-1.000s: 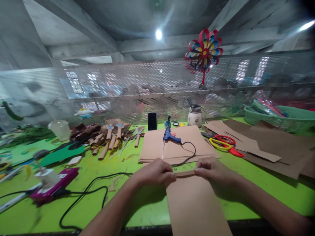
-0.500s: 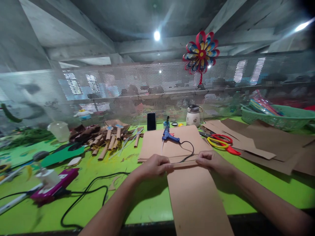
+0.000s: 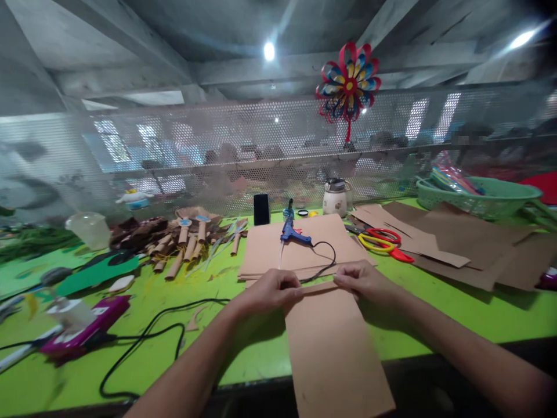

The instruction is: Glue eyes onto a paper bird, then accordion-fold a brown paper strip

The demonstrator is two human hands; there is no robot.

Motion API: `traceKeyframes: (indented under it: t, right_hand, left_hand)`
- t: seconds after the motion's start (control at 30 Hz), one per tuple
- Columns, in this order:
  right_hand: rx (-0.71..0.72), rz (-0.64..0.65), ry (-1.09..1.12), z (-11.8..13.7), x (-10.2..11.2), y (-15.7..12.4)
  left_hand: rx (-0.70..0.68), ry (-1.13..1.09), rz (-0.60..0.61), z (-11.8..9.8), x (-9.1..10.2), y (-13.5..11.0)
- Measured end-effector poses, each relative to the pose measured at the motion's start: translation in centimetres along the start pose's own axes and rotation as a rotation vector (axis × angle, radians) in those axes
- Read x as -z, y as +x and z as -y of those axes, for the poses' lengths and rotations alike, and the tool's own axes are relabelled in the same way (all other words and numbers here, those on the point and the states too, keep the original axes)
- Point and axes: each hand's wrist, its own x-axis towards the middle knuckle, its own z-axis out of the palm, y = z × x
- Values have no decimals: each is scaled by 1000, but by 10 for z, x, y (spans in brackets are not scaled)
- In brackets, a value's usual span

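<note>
Brown paper (image 3: 335,348) stretches lengthwise toward the person, past the near edge of the green table (image 3: 148,371); left hand (image 3: 275,290) and right hand (image 3: 363,283), equally near, pinch its folded far end at opposite corners, fingertips closed.

Hands (image 3: 270,290) bare; both forearms (image 3: 206,348) bare, slender.

Grey ceiling (image 3: 226,29), darkest toward the middle, crossed by heavy beams (image 3: 130,43). One round lamp (image 3: 269,51) glares near the centre overhead; a longer light (image 3: 522,39) burns at upper right. Perforated grey screen (image 3: 243,130) runs across behind the bright green table (image 3: 256,360). Tall windows (image 3: 112,141) show pale through the screen, left and right. Room beyond dim, details blurred.
</note>
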Motion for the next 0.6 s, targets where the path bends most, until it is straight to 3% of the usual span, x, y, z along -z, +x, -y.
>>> traceKeyframes:
  t: [0.33,0.6]
  right_hand:
    - [24,60,-4,4,8,-1]
    - [36,-21,146,9,6,-4]
  left_hand:
    - [43,-126,83,0,3,1]
    - [-3,-320,132,-2,2,-1]
